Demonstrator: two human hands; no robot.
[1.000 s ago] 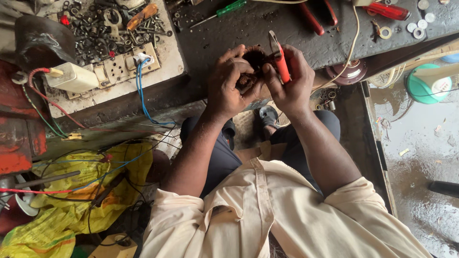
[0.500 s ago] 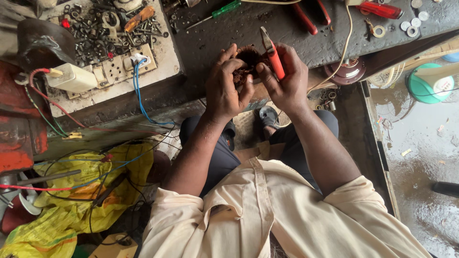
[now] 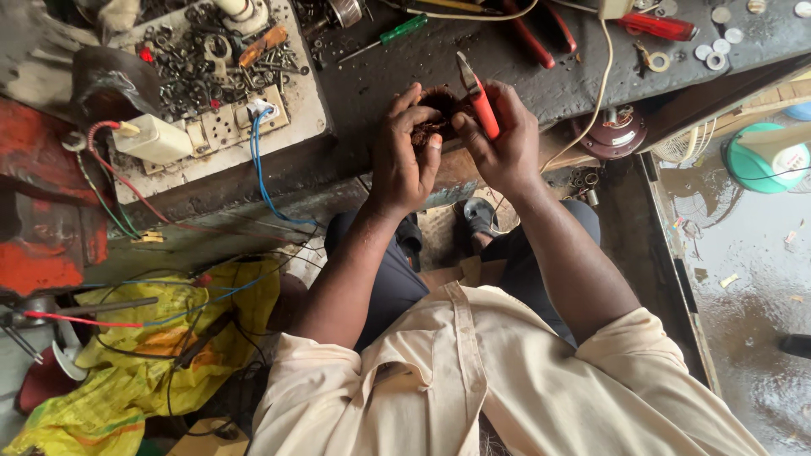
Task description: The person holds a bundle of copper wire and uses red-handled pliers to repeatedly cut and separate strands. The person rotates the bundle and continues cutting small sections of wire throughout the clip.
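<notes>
My left hand [image 3: 404, 156] grips a dark brown wound coil part [image 3: 439, 114] at the near edge of the dark workbench [image 3: 507, 59]. My right hand [image 3: 505, 139] is closed around red-handled pliers [image 3: 478, 95], whose grey jaws point up and away above the coil. Both hands meet over the coil, so most of it is hidden by my fingers. My arms come out of cream sleeves.
A white switchboard [image 3: 220, 127] piled with nuts and washers lies at the left, with blue and red wires hanging. A green screwdriver [image 3: 397, 34], red tools [image 3: 663, 25], washers, a round motor part [image 3: 617, 131], a yellow sack [image 3: 160, 338] and a wet floor at the right surround me.
The view has shifted a little. My hands stay together on the coil, and the pliers have tipped slightly to the left and upward.
</notes>
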